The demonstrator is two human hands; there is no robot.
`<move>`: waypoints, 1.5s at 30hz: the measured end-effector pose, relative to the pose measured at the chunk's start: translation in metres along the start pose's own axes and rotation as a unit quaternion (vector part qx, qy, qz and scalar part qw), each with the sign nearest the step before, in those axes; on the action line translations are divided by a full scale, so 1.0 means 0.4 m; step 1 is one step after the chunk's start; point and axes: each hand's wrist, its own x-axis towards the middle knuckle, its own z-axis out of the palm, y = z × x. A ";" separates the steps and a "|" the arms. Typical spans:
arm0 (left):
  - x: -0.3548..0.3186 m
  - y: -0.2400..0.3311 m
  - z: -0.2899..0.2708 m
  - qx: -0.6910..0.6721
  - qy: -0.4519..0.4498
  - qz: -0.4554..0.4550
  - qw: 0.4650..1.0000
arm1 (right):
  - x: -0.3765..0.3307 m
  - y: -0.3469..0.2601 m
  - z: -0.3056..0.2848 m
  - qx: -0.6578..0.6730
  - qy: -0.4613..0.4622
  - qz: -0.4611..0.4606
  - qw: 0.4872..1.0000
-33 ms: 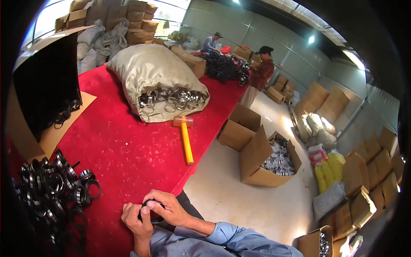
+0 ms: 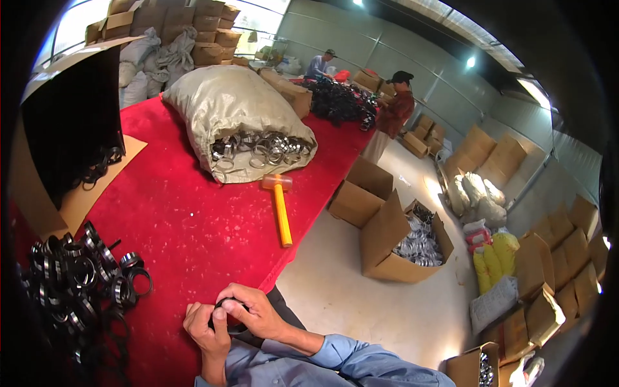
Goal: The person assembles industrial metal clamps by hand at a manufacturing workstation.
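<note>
My table [image 2: 167,222] is red. To my left lie dark rings [image 2: 68,284], with an open carton [image 2: 31,177] beyond them. Ahead, 1 sack [image 2: 235,97] lies mouth toward me, 1 mallet [image 2: 283,216] just before it. Farther off sits a black heap [image 2: 338,103]. On the floor [image 2: 335,303] to my right stand 2 boxes [image 2: 390,245].

The hands [image 2: 259,315] partly hide the black ring [image 2: 238,329]

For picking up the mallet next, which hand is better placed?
Likely the right hand: it is nearer the mallet than the left hand, though both hold a black ring.
</note>
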 end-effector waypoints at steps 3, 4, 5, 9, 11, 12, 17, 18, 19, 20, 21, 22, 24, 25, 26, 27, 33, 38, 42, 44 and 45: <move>0.000 -0.027 0.020 -0.007 -0.012 -0.047 0.999 | 0.019 0.047 -0.010 -0.011 0.003 0.034 0.999; 0.004 -0.023 0.023 0.002 -0.035 -0.110 0.993 | 0.028 0.074 -0.015 0.026 -0.003 0.053 0.998; 0.002 -0.030 0.025 -0.009 -0.041 -0.127 0.991 | 0.037 0.084 -0.022 0.049 -0.014 0.055 0.997; 0.020 -0.003 0.001 -0.056 -0.095 -0.148 0.983 | 0.051 0.070 -0.046 0.073 -0.005 0.085 0.994; 0.018 -0.008 -0.008 -0.067 -0.161 -0.148 0.973 | 0.057 0.063 -0.056 0.081 0.015 0.110 0.991; 0.012 -0.011 -0.004 -0.067 -0.160 -0.147 0.974 | 0.058 0.061 -0.061 0.080 0.015 0.109 0.991; 0.002 -0.022 0.020 -0.140 -0.153 -0.181 0.961 | 0.046 0.093 -0.075 0.106 0.011 0.155 0.982; -0.001 -0.025 0.023 -0.128 -0.156 -0.183 0.962 | 0.040 0.109 -0.075 0.126 0.015 0.167 0.978; -0.007 -0.039 0.028 -0.111 -0.158 -0.170 0.966 | 0.036 0.119 -0.075 0.119 0.013 0.170 0.978; -0.011 -0.044 0.029 -0.112 -0.160 -0.169 0.966 | 0.031 0.132 -0.075 0.126 0.014 0.174 0.977; -0.012 -0.043 0.027 -0.100 -0.175 -0.183 0.962 | 0.025 0.144 -0.076 0.133 0.015 0.178 0.975; -0.011 -0.044 0.026 -0.087 -0.190 -0.197 0.958 | 0.024 0.156 -0.079 0.177 0.012 0.190 0.966; -0.018 -0.054 0.023 -0.071 -0.195 -0.188 0.960 | 0.023 0.182 -0.084 0.200 0.009 0.212 0.957; -0.015 -0.054 0.019 -0.052 -0.195 -0.181 0.963 | 0.031 0.193 -0.081 0.222 0.000 0.234 0.946; -0.011 -0.050 0.007 -0.046 -0.190 -0.188 0.963 | 0.040 0.205 -0.072 0.227 -0.009 0.239 0.944; -0.005 -0.045 -0.012 -0.027 -0.191 -0.196 0.961 | 0.052 0.218 -0.059 0.227 0.007 0.216 0.950; 0.033 -0.047 -0.104 0.100 -0.076 -0.170 0.977 | 0.102 0.207 -0.045 -0.042 0.069 0.133 0.988; 0.036 -0.044 -0.219 0.198 0.088 -0.138 0.966 | 0.081 0.317 -0.031 -0.073 0.038 0.079 0.993; 0.038 -0.031 -0.328 0.299 0.182 -0.139 0.926 | 0.065 0.307 0.009 -0.165 0.000 0.010 0.986; 0.065 -0.047 -0.384 0.349 0.187 -0.128 0.909 | 0.063 0.300 0.011 -0.170 0.008 0.002 0.985; 0.089 -0.061 -0.410 0.369 0.203 -0.106 0.901 | 0.064 0.301 0.015 -0.172 0.004 0.000 0.985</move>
